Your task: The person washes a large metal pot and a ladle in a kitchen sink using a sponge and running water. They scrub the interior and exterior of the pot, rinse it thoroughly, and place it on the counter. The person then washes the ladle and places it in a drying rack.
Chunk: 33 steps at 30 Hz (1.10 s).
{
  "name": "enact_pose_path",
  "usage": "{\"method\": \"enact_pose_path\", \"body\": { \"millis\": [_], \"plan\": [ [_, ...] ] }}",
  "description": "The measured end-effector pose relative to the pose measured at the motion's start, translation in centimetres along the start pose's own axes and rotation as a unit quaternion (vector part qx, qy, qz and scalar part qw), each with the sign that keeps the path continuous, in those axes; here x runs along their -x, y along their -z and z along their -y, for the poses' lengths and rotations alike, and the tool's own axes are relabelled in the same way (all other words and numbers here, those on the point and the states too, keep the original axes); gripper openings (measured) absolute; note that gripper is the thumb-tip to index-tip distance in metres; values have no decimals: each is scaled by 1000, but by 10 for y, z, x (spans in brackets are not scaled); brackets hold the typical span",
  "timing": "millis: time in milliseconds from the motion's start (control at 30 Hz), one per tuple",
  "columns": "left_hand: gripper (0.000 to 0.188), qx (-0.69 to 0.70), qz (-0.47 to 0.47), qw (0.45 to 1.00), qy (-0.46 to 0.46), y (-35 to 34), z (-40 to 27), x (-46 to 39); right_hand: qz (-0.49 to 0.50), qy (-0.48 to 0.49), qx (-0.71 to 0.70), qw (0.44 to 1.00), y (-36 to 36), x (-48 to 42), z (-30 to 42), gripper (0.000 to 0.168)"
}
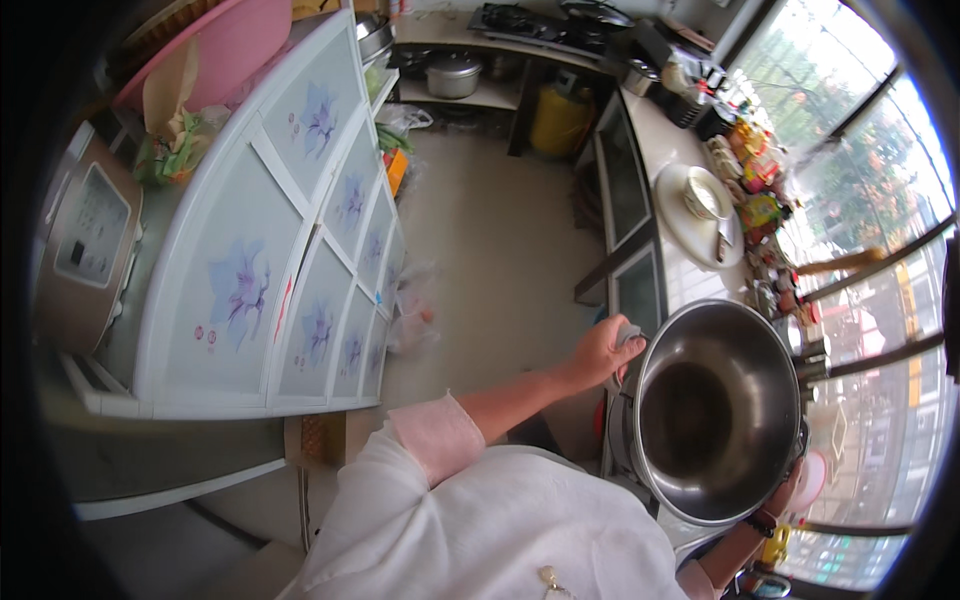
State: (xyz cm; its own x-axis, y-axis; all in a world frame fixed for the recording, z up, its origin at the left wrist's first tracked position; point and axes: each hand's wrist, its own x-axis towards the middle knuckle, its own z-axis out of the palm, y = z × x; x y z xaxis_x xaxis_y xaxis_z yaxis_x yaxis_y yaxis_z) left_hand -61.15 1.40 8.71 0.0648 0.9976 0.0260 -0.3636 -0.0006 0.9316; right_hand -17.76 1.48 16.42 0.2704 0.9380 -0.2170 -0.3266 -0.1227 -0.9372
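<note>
A deep stainless-steel wok (757,420) fills the right side of the head view, its mouth facing me. Inside, its bottom is dark and nothing lies in it. My left hand (602,349) grips a grey cloth (628,335) at the wok's left side; the handle there is mostly hidden. On the opposite side, my right hand (785,489) holds the wok near its metal loop handle (802,442), with the fingers partly hidden behind the rim. Whether the wok's underside touches the counter cannot be seen.
Along the window, the counter (694,285) bears a white cutting board (671,214) with a bowl (707,193) and a knife (721,244). A gas stove (540,30) stands at the back, above a yellow gas cylinder (561,116). Left is a glass-doored cabinet (232,277).
</note>
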Motion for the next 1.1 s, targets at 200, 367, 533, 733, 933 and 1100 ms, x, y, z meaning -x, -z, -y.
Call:
{"method": "enact_pose_path", "body": {
  "millis": [200, 367, 533, 733, 933, 1100],
  "plan": [
    [26, -16, -123, 992, -20, 124, -8, -100, 61, -26, 17, 998, -143, -175, -64, 43],
    [27, 45, -237, 970, 11, 215, -71, -187, 178, -75, -72, 978, -341, -258, -88, 42],
    [30, 67, -375, 924, -35, 304, -132, -238, 274, -111, -98, 950, -528, -307, -95, 43],
    [18, 104, -460, 876, -101, 433, -187, -298, 338, -138, -109, 925, -710, -362, -136, 42],
    [32, 186, -447, 864, -138, 570, -245, -363, 375, -166, -124, 904, -852, -429, -201, 39],
    [40, 160, -469, 854, -157, 661, -292, -412, 376, -185, -119, 900, -977, -444, -209, 40]
  ]
}}
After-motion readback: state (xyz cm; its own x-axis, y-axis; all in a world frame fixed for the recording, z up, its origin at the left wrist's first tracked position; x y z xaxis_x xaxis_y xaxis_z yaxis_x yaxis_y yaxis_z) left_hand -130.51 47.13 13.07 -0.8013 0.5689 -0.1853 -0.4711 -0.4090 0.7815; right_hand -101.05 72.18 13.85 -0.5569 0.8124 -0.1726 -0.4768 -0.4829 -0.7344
